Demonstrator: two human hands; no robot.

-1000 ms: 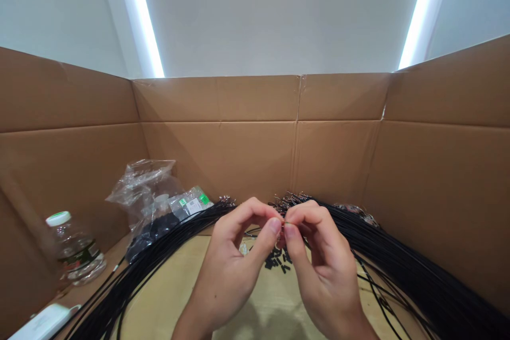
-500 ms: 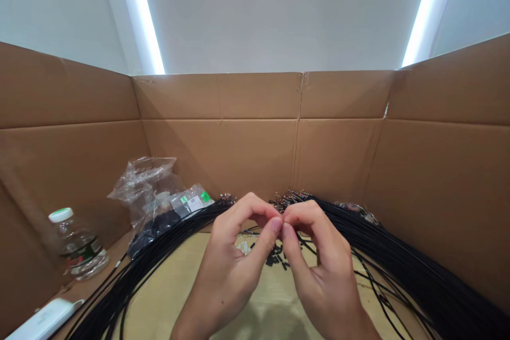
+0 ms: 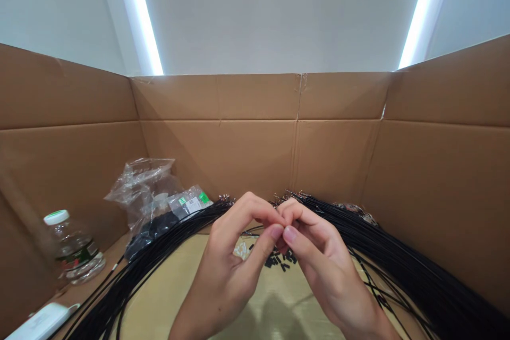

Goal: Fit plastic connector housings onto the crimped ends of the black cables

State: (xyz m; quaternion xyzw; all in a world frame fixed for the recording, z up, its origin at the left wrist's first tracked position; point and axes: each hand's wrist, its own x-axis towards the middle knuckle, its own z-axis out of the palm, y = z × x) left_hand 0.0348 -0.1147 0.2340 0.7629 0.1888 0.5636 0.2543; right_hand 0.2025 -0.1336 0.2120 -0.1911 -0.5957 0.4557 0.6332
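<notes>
My left hand (image 3: pixel 235 260) and my right hand (image 3: pixel 324 260) meet fingertip to fingertip above the yellowish work surface (image 3: pixel 167 287). Thumb and forefinger are pinched together on each; whatever sits between them is hidden or too small to name. Beneath the fingers lie several short black pieces (image 3: pixel 283 266), scattered, with a small heap of white pieces (image 3: pixel 241 250) beside them. A thick bundle of black cables (image 3: pixel 382 249) curves along the right, its bare-looking tips gathered behind my right hand. Another bundle of black cables (image 3: pixel 155 260) runs down the left.
Cardboard walls (image 3: pixel 223 159) enclose the left, back and right. A clear bottle with a white cap (image 3: pixel 77 255) stands at the left, near a white device (image 3: pixel 42 324). Clear plastic bags (image 3: pixel 147 191) with dark contents and a labelled bag (image 3: pixel 191 203) lie behind the left bundle.
My right hand has turned, its wrist swinging outward to the right and its thumb now lying across the fingertips. My left hand keeps nearly the same pinch. The view has shifted slightly.
</notes>
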